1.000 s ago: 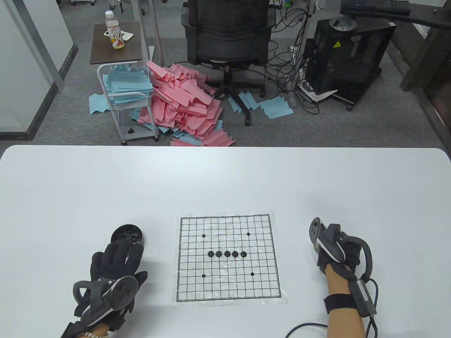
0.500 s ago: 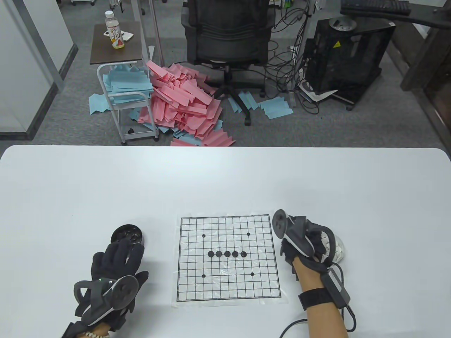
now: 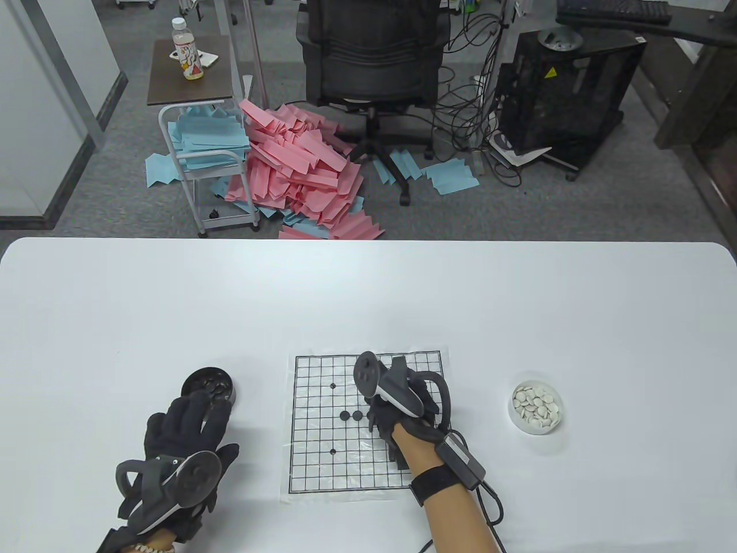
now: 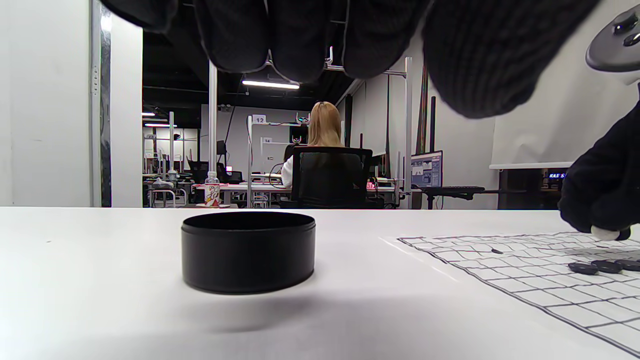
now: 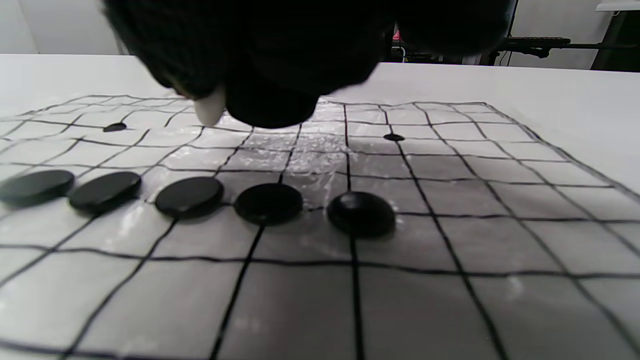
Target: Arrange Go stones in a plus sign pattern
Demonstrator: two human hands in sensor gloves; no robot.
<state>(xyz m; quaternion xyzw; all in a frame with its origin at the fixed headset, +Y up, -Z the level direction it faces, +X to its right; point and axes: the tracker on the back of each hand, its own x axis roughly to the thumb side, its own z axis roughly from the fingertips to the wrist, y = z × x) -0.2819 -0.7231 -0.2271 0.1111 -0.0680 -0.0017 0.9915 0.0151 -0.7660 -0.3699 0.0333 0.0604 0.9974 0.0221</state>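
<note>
Right hand point(image 3: 403, 406): was over the middle of the grid sheet point(image 3: 322, 461), fingers closed in a pinch on a white stone point(image 5: 210, 110), held just above the sheet, beyond the row.
White stone, from the left wrist view: showed under the fingertips point(image 4: 600, 210), close to the sheet.
Black stones point(image 5: 190, 196): five lay in one horizontal row on the central grid line; from above only two point(image 3: 351, 415) showed, the rest hidden by the hand.
Left hand point(image 3: 184, 443): lay on the table point(image 3: 368, 288), fingers spread flat, gripping nothing, fingertips at the black bowl point(image 4: 248, 251).
White bowl point(image 3: 537, 406): stood to the right of the sheet, well apart from the hand, holding white stones.
</note>
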